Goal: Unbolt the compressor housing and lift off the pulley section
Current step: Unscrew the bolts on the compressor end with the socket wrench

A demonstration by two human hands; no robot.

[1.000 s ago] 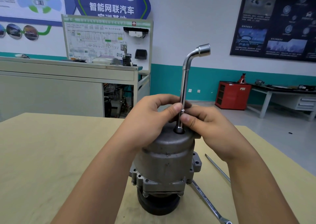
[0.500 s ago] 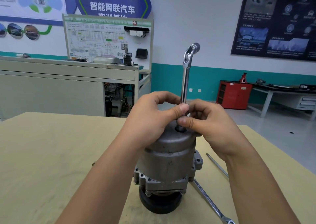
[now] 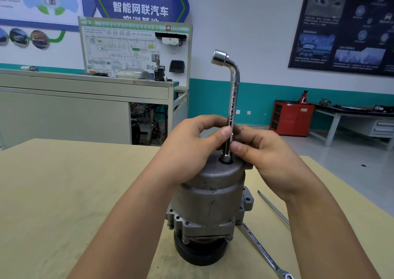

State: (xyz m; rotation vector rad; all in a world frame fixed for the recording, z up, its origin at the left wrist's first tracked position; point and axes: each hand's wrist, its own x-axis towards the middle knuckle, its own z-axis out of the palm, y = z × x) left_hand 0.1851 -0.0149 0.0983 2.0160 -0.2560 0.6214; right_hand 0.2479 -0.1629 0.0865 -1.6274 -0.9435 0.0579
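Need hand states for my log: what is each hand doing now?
Left hand: pinching the shaft of the chrome L-shaped socket wrench.
Right hand: pinching the same shaft, lower down.

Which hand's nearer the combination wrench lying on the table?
Right. The right hand pinches the L-socket wrench on the side of the compressor housing where the combination wrench lies; the left hand pinches it from the opposite side.
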